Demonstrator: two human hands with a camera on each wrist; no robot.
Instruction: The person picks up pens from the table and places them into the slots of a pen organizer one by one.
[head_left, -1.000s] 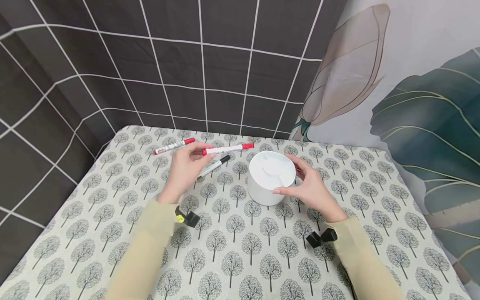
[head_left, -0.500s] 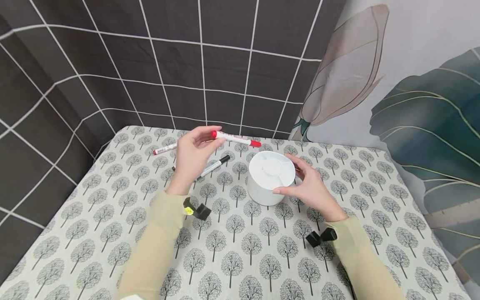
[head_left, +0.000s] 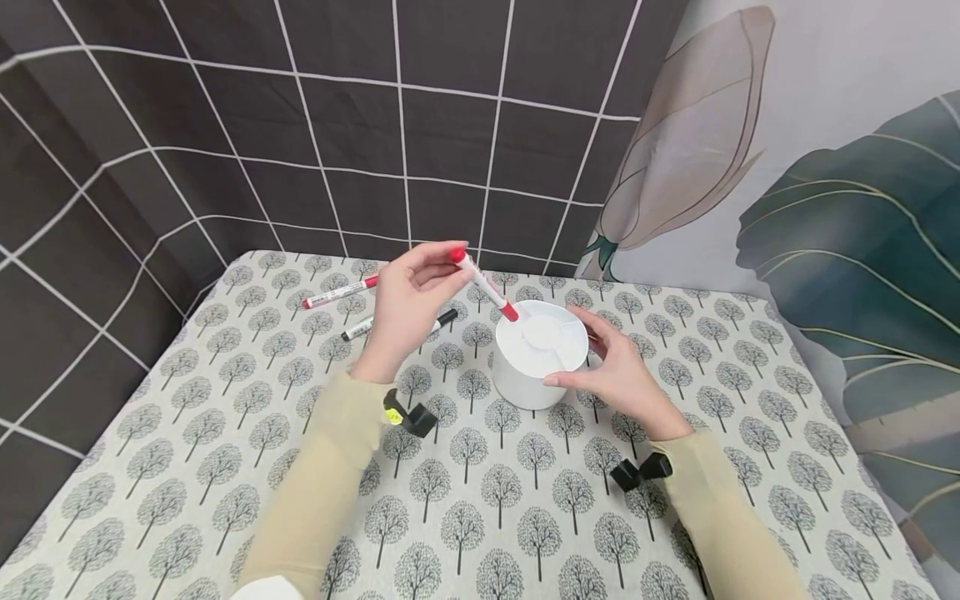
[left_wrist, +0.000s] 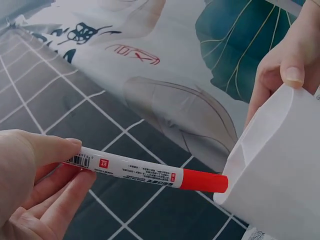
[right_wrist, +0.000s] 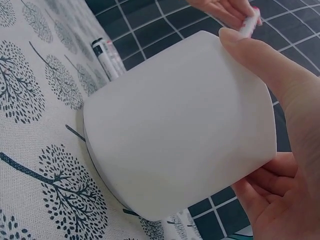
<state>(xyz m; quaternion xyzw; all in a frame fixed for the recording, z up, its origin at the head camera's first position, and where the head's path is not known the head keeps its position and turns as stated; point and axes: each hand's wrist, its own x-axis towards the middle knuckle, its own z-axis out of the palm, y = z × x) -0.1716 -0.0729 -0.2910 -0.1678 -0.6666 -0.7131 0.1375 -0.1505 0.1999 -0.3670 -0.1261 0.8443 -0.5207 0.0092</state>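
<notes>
Between thumb and fingers my left hand (head_left: 411, 304) pinches a white marker (head_left: 483, 283) with red ends near one end. The marker slants down to the right, its red cap (left_wrist: 205, 181) right at the rim of a round white pen holder (head_left: 528, 387). Dividers split the holder's open top into compartments around a central ring. My right hand (head_left: 618, 371) grips the holder's right side, thumb at the front near the rim and fingers behind. In the right wrist view, the holder's smooth wall (right_wrist: 175, 130) stands on the patterned cloth.
Another red-capped marker (head_left: 341, 293) lies at the back left of the tree-patterned tablecloth (head_left: 480, 483). A black-capped marker (head_left: 444, 321) lies partly hidden behind my left hand. A dark gridded curtain (head_left: 360, 125) and a floral curtain (head_left: 825, 208) stand behind the table.
My left hand has carried the red marker up and right to the holder, tipping its cap end downward. The right hand and the holder have stayed in place.
</notes>
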